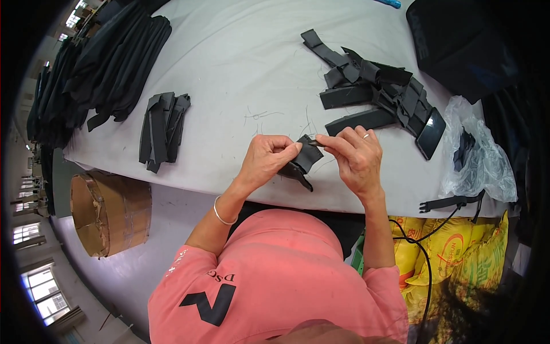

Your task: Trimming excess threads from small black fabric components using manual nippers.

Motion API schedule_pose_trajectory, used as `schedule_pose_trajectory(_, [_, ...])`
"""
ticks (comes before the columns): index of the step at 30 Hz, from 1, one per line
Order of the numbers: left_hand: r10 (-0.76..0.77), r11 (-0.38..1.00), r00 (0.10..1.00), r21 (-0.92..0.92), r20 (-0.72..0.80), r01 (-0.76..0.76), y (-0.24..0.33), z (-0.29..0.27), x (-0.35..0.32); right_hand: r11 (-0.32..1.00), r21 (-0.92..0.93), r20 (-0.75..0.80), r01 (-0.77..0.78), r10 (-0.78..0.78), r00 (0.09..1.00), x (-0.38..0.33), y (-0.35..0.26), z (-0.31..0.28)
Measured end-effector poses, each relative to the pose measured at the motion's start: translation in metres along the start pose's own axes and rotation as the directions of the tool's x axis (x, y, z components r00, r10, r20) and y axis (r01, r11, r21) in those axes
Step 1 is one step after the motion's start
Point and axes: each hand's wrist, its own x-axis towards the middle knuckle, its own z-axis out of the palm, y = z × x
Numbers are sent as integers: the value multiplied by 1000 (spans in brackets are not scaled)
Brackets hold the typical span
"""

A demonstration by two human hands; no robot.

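Observation:
Over the near edge of the white-covered table (223,114), my left hand (264,160) pinches a short black fabric strip (307,159) between thumb and fingers. Part of the strip hangs down below my fingertips. My right hand (356,157), a ring on one finger, is closed at the strip's upper end. A small dark piece shows at its fingertips; whether this is a tool or the strip's own edge is unclear. A tangled pile of black fabric strips (350,71) lies beyond my right hand, and a smaller neat bundle of strips (156,131) lies to the left.
Dark fabric pieces (117,63) are stacked at the far left. A phone (431,134), clear plastic bag (487,163), black bag (458,51) and buckled strap (450,202) lie right. Loose threads (256,116) dot the cloth. Below are a cardboard box (129,212), yellow sacks (447,252) and a black cable (429,269).

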Motion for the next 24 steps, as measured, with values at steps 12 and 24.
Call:
schedule_pose_trajectory(12, [29, 996, 995, -86, -93, -37, -3, 1, -1, 995, -6, -91, -102, 101, 991, -10, -11, -7])
schedule_pose_trajectory(24, [106, 992, 973, -48, -206, -118, 0, 10, -6, 985, -49, -139, -168, 160, 977, -17, -22, 3])
